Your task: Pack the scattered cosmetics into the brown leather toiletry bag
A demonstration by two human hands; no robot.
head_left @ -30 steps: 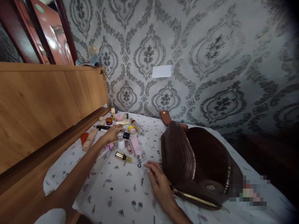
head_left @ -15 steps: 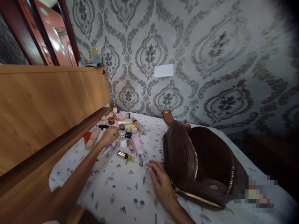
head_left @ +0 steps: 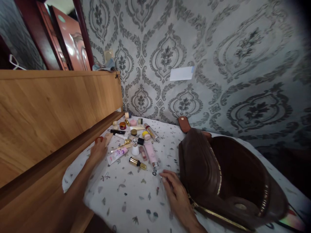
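My left hand [head_left: 98, 150] reaches over the left edge of the spread cosmetics. It covers part of a beige tube [head_left: 109, 138] and a red item [head_left: 99, 139]; its fingertips are too hidden to show a grip. My right hand [head_left: 177, 195] lies on the patterned sheet beside a brown leather bag [head_left: 201, 165], fingers loosely stretched and holding nothing visible. A small dark ring [head_left: 154, 173] is close to its fingertips. Between the hands lie a pink-and-white tube [head_left: 117, 156], a black-and-gold lipstick [head_left: 137, 163], a white bottle [head_left: 135, 149] and a pink tube [head_left: 151, 154].
Several small jars, including a red one [head_left: 122, 125] and a yellow-lidded one [head_left: 146, 135], stand farther back near a clear tube [head_left: 151, 132]. A wooden panel [head_left: 60, 100] borders the left side. The bag gapes on the right, and a patterned wall [head_left: 155, 81] rises behind.
My left hand has moved left and toward me, from the middle of the cosmetics to the beige tube and red item. My right hand stays beside the bag. The view has shifted slightly.
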